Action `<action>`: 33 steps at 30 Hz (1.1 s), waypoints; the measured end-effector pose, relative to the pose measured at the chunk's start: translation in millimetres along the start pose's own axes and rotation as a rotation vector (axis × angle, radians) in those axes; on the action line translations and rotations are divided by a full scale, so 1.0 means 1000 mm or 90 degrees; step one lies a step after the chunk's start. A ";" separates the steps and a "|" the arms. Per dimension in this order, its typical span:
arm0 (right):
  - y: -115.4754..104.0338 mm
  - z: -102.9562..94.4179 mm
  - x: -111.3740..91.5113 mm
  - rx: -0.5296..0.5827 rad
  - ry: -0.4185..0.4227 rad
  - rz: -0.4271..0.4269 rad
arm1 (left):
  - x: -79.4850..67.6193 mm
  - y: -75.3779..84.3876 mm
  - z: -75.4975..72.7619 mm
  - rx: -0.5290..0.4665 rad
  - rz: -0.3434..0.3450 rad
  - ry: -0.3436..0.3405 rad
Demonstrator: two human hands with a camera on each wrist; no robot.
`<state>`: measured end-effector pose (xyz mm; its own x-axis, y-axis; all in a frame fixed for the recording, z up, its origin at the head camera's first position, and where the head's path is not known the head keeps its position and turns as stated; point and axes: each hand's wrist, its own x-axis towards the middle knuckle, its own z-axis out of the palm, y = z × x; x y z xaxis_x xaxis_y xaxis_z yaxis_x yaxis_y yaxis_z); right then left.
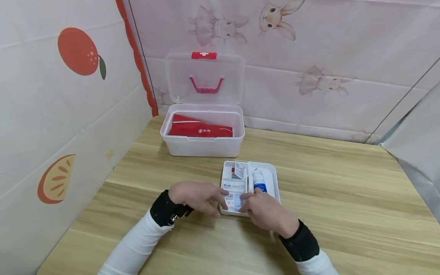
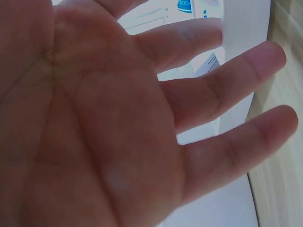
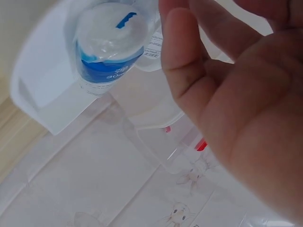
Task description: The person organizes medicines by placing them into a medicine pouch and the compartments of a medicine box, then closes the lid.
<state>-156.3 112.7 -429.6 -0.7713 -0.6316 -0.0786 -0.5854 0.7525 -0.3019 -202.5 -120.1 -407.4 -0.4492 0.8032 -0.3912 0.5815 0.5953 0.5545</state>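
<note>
A white divided tray (image 1: pixel 276 183) lies on the table. In its front left compartment are flat white printed packets (image 1: pixel 231 202). My left hand (image 1: pixel 197 196) reaches over the tray's left edge, fingertips at these packets; in the left wrist view its fingers (image 2: pixel 227 90) are spread and nearly straight. From the other side, my right hand (image 1: pixel 268 213) has its fingertips down on the same packets, fingers slightly bent. A white-and-blue wrapped cylinder (image 3: pixel 111 47) lies in the tray's right compartment beside the right hand. Another white packet (image 1: pixel 234 186) and an upright folded one (image 1: pixel 240 170) sit farther back.
Behind the tray stands a clear plastic box (image 1: pixel 203 147), lid (image 1: pixel 206 68) raised, with a red cloth-like pouch (image 1: pixel 206 130) inside. A red handle (image 1: pixel 207 89) is on the lid. Printed cloth walls (image 1: pixel 326 57) border the wooden table (image 1: pixel 330 183) at the back and left.
</note>
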 end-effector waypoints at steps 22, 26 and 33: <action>0.000 0.004 0.001 -0.041 0.032 0.001 | 0.008 0.014 0.009 0.112 -0.044 0.047; -0.002 0.002 0.003 -0.042 0.016 0.008 | 0.008 0.009 0.007 0.069 -0.036 0.023; -0.005 0.000 0.004 -0.048 -0.004 0.036 | 0.014 0.010 0.012 0.106 -0.022 0.026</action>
<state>-155.9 106.4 -428.6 -0.8020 -0.5890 -0.0989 -0.5586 0.7984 -0.2248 -194.6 -102.6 -415.6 -0.4963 0.7825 -0.3759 0.6677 0.6208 0.4108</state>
